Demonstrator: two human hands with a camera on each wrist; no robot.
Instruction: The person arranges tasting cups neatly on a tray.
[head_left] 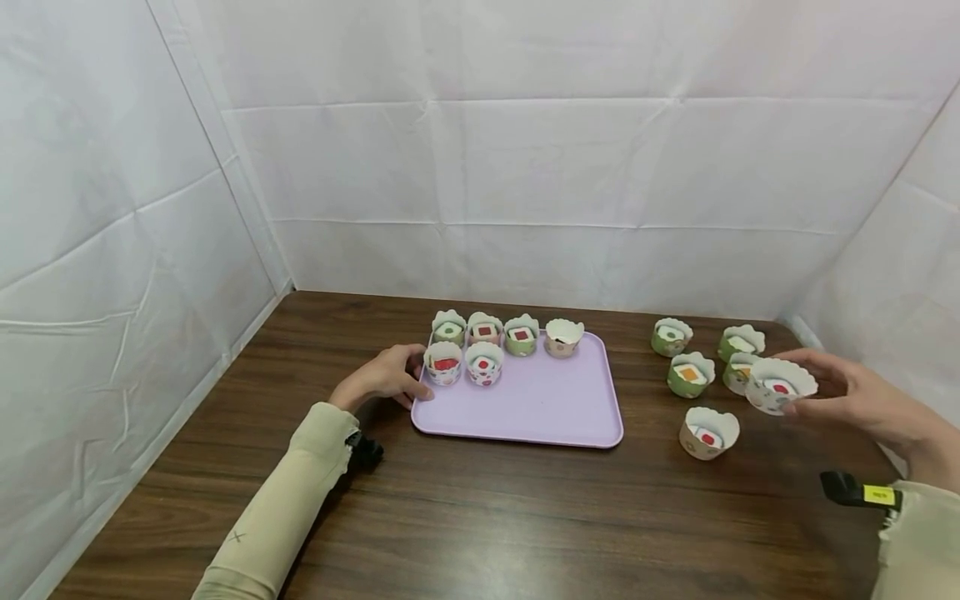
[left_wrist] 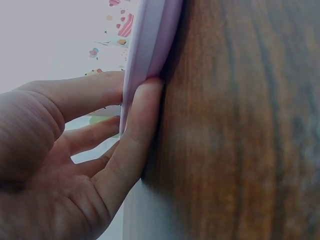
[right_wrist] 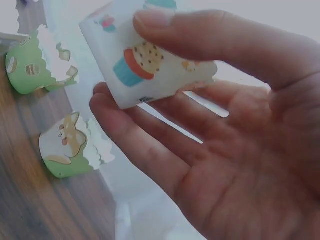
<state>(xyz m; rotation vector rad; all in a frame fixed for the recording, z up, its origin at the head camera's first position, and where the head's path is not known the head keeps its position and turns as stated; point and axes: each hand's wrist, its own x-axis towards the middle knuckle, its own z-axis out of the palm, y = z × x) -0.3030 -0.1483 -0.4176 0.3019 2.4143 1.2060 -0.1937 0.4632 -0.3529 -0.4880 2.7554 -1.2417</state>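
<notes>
Head view looks forward and down, sharing both hands point(head_left: 386, 375) point(head_left: 855, 402) with close wrist views.

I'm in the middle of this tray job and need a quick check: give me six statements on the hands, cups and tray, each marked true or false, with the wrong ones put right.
1. The left hand grips the rim of the tray. True.
2. The right hand holds a paper cup. True.
3. The tray is bright green. False: it is pale purple.
4. Six cups stand on the tray. True.
5. Four of them stand in the near row. False: two do; the other four stand behind.
6. The held paper cup is over the tray. False: it is off to the tray's right.
</notes>
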